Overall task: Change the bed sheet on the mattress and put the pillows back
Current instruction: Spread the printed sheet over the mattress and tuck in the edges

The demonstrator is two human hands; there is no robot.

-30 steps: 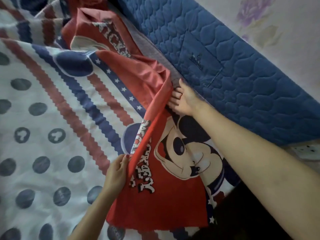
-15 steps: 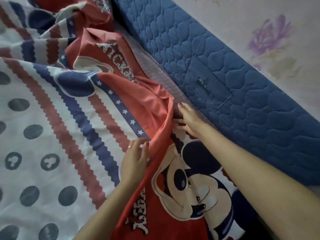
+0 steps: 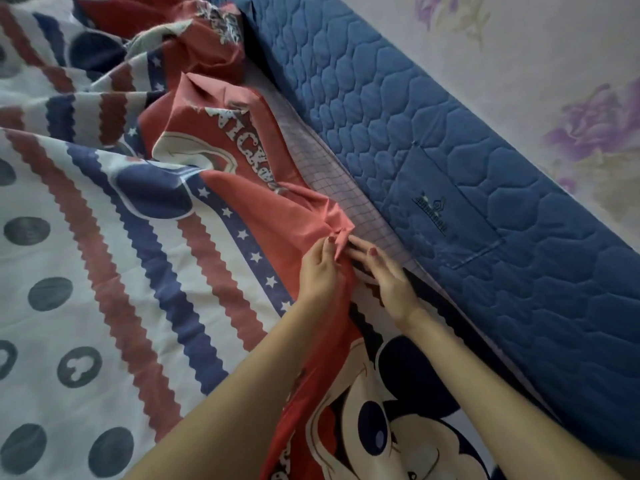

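Note:
A bed sheet point(image 3: 114, 278) with red and blue zigzag stripes, grey dots and a cartoon mouse print covers the bed; its red border lies bunched along the right side. My left hand point(image 3: 320, 268) pinches a fold of that red border. My right hand point(image 3: 388, 275) lies flat beside it, straight fingers pressing the sheet edge down into the gap next to a blue quilted mattress point(image 3: 467, 188). A pale checked layer point(image 3: 332, 181) shows in the gap between sheet and blue mattress. No pillows are visible.
The blue quilted mattress stands on its side against a wall with purple flower wallpaper point(image 3: 571, 98). More crumpled red sheet point(image 3: 207, 39) is piled at the far end of the gap.
My left hand moved up along the red border to meet my right hand and now pinches the fold. The view shifted further along the bed edge.

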